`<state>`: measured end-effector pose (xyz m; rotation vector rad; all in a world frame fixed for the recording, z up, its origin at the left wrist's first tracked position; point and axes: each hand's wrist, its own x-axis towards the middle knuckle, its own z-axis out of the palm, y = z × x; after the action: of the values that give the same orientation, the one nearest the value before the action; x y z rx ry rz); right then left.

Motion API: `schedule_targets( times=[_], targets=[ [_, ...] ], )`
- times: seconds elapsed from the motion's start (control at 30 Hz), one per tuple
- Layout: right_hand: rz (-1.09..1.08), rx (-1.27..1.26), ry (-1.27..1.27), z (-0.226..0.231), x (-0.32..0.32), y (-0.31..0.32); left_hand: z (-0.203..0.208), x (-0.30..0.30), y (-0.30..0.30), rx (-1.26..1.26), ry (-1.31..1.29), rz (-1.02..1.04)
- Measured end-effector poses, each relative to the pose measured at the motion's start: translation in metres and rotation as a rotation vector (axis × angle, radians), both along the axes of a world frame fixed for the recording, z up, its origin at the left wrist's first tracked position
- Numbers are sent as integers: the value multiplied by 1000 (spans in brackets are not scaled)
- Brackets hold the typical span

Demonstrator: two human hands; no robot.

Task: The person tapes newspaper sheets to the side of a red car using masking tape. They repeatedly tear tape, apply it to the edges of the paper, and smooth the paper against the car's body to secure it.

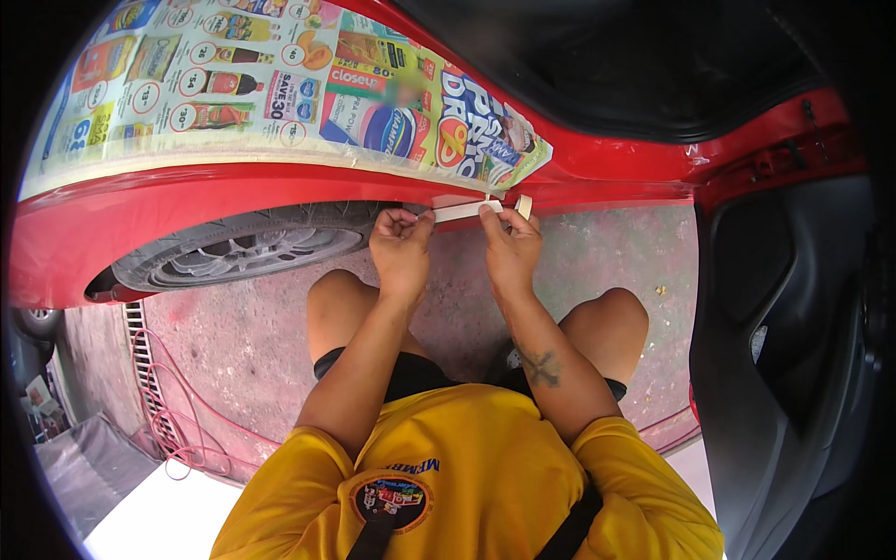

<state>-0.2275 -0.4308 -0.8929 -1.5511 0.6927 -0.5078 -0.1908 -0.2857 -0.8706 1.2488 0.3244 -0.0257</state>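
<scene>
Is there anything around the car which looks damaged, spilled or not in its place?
Nothing looks clearly spilled or damaged. Only the thin red hose or cable stands out, lying in loose, untidy loops partly over the floor grate at lower left.

Fender [233, 185]: red, w/ newspaper [210, 89] on top, tape [187, 160] along near edge.
Floor [453, 322]: stained conc., hose [191, 392] looped on L side by grate [141, 350].

Pale tape strip [455, 213] between left hand [400, 254] and right hand [512, 254], near red car panel [280, 183] and wheel [250, 250]
</scene>
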Motion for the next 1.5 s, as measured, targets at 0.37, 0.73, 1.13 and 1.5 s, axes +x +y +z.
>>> schedule_targets(
  times=[0.37,0.73,1.13,1.5],
  targets=[
    [-13,-54,-19,-1,0,1,-9,-1,-2,-23,-21,33],
    [-11,-41,-9,-3,0,0,-13,-4,2,30,-47,5],
    [-5,-68,9,-4,0,0,-22,0,3,-46,3,-1],
    [-21,-57,-8,-9,4,2,-24,8,-8,-370,454,-82]
  ],
)
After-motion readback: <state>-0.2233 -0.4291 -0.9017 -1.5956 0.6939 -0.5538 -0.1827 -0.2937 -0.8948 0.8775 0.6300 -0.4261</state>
